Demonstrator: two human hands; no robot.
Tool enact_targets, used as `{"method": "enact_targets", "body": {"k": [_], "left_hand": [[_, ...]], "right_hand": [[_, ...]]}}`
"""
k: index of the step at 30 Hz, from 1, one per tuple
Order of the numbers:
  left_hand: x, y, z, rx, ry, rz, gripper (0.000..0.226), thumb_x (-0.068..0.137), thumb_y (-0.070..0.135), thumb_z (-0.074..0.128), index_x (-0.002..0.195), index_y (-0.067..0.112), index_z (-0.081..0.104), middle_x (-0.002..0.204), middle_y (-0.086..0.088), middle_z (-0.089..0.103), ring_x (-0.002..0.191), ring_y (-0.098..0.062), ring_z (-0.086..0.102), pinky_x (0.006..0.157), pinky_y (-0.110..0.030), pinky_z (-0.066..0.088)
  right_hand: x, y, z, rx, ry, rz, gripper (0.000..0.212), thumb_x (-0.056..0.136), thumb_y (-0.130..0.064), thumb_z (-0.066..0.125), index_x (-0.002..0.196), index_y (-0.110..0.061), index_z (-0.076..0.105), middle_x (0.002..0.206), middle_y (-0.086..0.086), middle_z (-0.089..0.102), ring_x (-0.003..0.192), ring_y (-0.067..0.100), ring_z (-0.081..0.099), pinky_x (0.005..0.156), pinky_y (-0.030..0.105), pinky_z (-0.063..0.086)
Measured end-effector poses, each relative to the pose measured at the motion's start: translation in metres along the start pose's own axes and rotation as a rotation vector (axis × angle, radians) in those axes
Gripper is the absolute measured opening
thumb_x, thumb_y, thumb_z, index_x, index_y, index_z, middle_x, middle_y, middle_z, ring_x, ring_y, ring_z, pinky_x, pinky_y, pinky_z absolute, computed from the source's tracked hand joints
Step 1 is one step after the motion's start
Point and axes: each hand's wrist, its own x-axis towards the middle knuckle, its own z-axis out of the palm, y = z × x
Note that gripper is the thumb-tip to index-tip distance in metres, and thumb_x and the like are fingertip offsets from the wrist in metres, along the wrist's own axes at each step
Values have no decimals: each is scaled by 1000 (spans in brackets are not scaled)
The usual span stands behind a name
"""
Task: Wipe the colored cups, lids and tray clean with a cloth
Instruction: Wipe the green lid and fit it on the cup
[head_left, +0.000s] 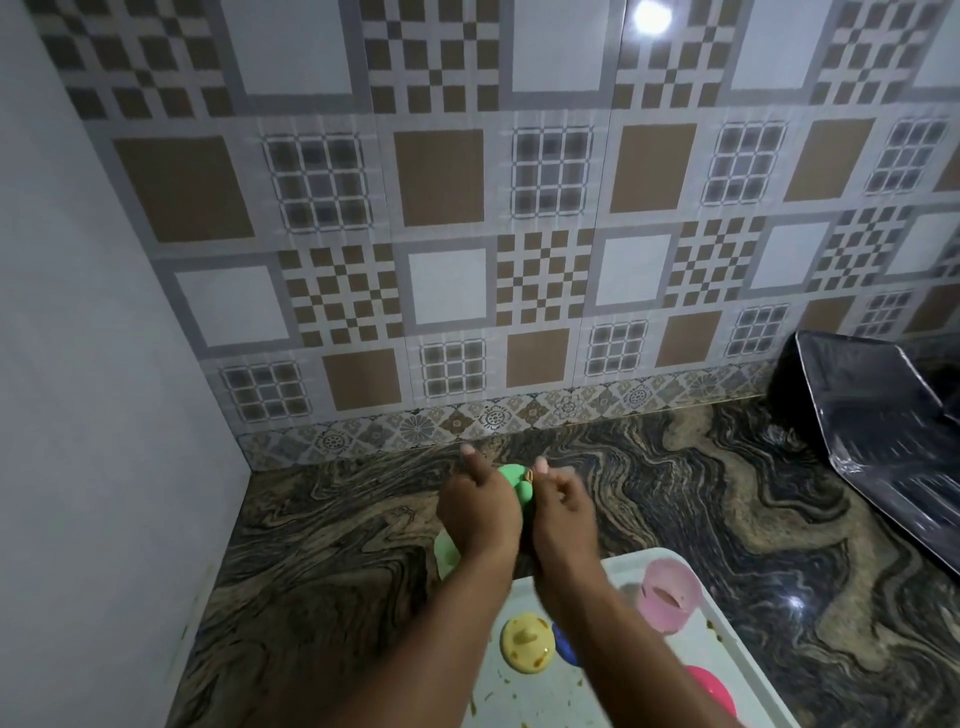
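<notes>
Both my hands are raised over the marble counter, close together around a green lid (511, 480). My left hand (480, 512) grips the green lid from the left; my right hand (563, 506) pinches it at its right edge. A pale green cup (444, 556) peeks out under my left wrist. The white tray (524, 696), smeared with brown stains, lies near the front with a yellow lid (525, 642), a pink cup (667, 597), a blue piece (562, 644) and a bright pink piece (714, 691) on it. No cloth shows.
The counter (675, 493) is dark swirled marble, backed by a tiled wall. A plain white wall (78, 415) closes the left side. A black glossy tray-like object (883, 431) leans at the far right.
</notes>
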Motion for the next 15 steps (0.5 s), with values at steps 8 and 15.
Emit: {"method": "enact_targets", "body": {"k": [8,15], "left_hand": [[23,-19,-6,13,-277,-71,52,95,57,55,82,8,67,90,-12,71,79,-26,68,72,-38,56],[8,-9,-1,-173,0,-172,52,103,46,47,73,3,55,70,-8,55,66,-24,55,60,-33,41]], "right_hand": [[4,-9,-16,-131,-124,-70,27,98,-32,61,91,-7,58,73,14,64,64,27,61,49,31,50],[-9,3,3,268,115,218,32,101,-32,56,94,-3,66,90,26,70,75,33,66,75,49,54]]}}
